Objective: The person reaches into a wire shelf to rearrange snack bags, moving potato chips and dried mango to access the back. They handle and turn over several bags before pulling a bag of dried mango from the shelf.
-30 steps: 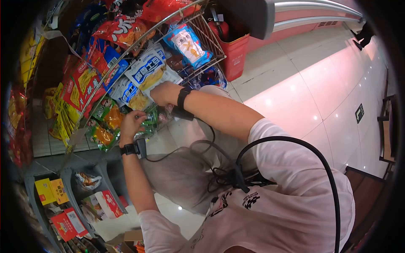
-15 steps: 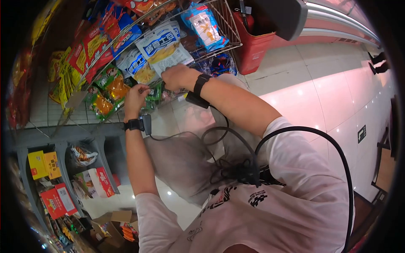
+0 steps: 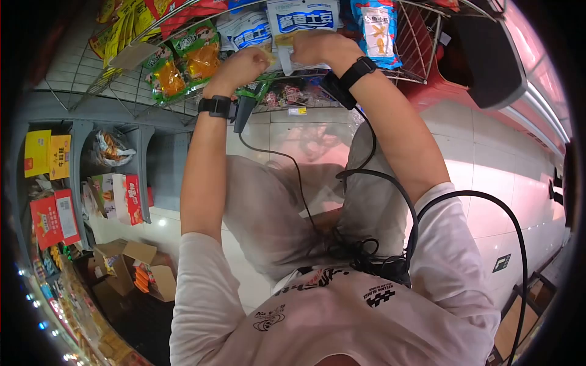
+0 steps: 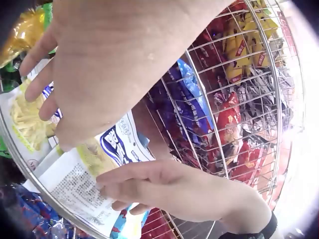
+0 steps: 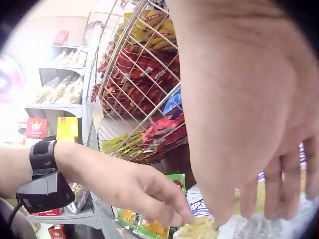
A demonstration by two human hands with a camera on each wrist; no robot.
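Note:
In the head view, my left hand (image 3: 244, 66) is at the basket's near edge, over the lower part of a white-and-blue snack packet (image 3: 251, 36). My right hand (image 3: 323, 50) touches a second such packet (image 3: 302, 17) to its right. The left wrist view shows the left fingers spread loosely over the yellow-pictured packet (image 4: 30, 122), and right fingertips on a white printed packet back (image 4: 79, 186). Seen from the right wrist, the right fingers (image 5: 274, 191) lie nearly straight across the packets; the left hand (image 5: 134, 186) is beside them, its fingers slightly bent.
Green packets with orange contents (image 3: 168, 79) are left of the hands, a blue-and-pink bag (image 3: 378, 30) right. The wire basket (image 3: 421, 46) has a metal rim. Grey shelves (image 3: 79, 152) hold boxes at left; an opened carton (image 3: 162, 280) is below. Black cables (image 3: 293, 158) cross the lap.
The head view has turned, so basket and hands appear higher and further right. Both hands remain at the white-and-blue packets, the left now nearer to them.

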